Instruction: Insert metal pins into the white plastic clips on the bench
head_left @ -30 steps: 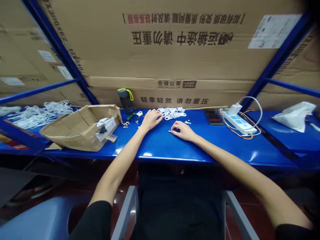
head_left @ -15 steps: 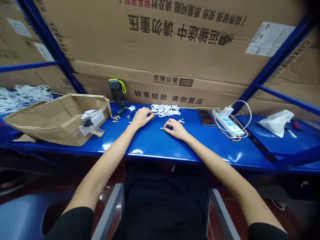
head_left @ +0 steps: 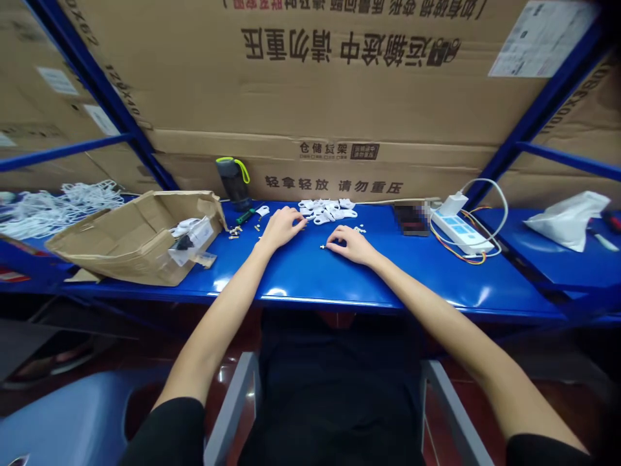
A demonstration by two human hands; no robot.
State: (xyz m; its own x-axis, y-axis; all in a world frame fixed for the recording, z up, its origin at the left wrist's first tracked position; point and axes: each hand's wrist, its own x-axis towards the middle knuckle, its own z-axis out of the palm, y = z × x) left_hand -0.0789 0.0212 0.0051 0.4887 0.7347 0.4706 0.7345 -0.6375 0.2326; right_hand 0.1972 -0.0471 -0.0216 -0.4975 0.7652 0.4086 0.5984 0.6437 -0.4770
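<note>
My right hand (head_left: pixel 353 246) rests over the blue bench with thumb and forefinger pinched. A tiny light-and-dark fitting (head_left: pixel 323 246) shows at their tips; its exact kind is too small to make out. To its left, my left hand (head_left: pixel 284 228) lies palm down, fingers bent and the thumb a little apart, beside a pile of white plastic pieces (head_left: pixel 330 211). Nothing shows held in it, though its fingertips are partly hidden. A few tiny white bits (head_left: pixel 359 228) lie just behind my right hand. Small brass-coloured pieces (head_left: pixel 235 233) are scattered left of my left hand.
An open cardboard box (head_left: pixel 130 249) with plastic bags stands at left, near white cords (head_left: pixel 72 204). Behind are a dark bottle (head_left: pixel 233 184) and a green-handled tool (head_left: pixel 245 216). A blurred dark object (head_left: pixel 411 220), a power strip (head_left: pixel 460 232) and a white bag (head_left: pixel 570 220) sit at right.
The view has shifted slightly, so the bench and both arms appear further right. My hands keep nearly the same places on the bench, the right one still pinching the tiny fitting.
</note>
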